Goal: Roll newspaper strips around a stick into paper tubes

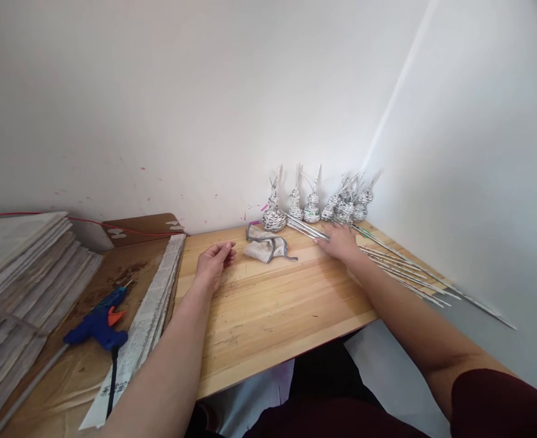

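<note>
My left hand [214, 263] hovers over the left part of the wooden table, its thumb and fingers pressed together; whatever is between them, if anything, is hidden. To its right lies a crumpled beige cloth [266, 245] with a dark edging. My right hand [339, 242] rests, fingers stretched out, across a bundle of thin rolled-newspaper sticks [400, 267]. The sticks poke out on both sides of it, toward the wall and over the table's right edge. Behind stand several gourd-shaped figures woven from paper strips [312, 210], loose ends upward.
On the left, a blue glue gun [97, 328] with an orange trigger lies on cardboard [63, 389]. Tall stacks of newspaper [17, 304] and a pile of cut newspaper strips [152, 304] flank it. A red cord [113, 226] runs along the wall behind the wooden tabletop [268, 310].
</note>
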Available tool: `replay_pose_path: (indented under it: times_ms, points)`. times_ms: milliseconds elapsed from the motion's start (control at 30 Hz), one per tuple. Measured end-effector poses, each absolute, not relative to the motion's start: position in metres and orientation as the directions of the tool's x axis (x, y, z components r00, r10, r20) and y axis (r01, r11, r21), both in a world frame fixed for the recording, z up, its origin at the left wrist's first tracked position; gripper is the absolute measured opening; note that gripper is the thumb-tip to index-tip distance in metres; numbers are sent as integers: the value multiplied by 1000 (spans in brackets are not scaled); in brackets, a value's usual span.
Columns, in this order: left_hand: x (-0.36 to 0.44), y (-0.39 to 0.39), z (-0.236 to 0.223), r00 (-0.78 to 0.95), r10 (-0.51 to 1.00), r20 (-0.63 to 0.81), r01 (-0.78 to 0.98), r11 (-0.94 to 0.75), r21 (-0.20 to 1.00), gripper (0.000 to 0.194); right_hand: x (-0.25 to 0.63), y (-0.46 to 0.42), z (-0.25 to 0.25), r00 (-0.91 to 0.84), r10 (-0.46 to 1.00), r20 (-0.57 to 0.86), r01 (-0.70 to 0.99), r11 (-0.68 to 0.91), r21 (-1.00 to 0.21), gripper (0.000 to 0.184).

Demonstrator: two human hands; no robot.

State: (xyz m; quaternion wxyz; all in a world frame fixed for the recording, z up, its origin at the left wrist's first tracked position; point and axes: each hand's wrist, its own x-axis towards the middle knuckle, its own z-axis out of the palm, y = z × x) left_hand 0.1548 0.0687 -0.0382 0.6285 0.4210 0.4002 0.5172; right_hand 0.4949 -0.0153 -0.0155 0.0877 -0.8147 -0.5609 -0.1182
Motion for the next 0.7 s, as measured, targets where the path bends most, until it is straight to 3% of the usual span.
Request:
replay_pose_path:
  times_ms: [67, 233, 400, 567, 700]
  points:
    - [155, 69, -39, 139, 988, -69, -305, 109, 946, 41, 500, -25, -18, 375, 897, 235, 924, -382, -15, 55]
    - [155, 70, -40, 137, 989, -62, -300, 101, 948, 36, 512, -33, -15, 305, 936, 178, 952, -307, -14, 28]
    - [155, 69, -40, 140, 988, -68, -306, 108, 946, 34, 521, -25, -7, 213, 970, 120, 976, -205, -74, 28]
    - [154, 71, -42, 156, 986, -62, -304, 108, 947, 40, 530, -17, -3, 179, 979, 94, 983, -174, -54, 35]
    - [154, 73, -44, 161, 986, -52, -291, 98, 952, 50, 526, -15, -5, 197, 956, 219, 979, -203, 6, 37]
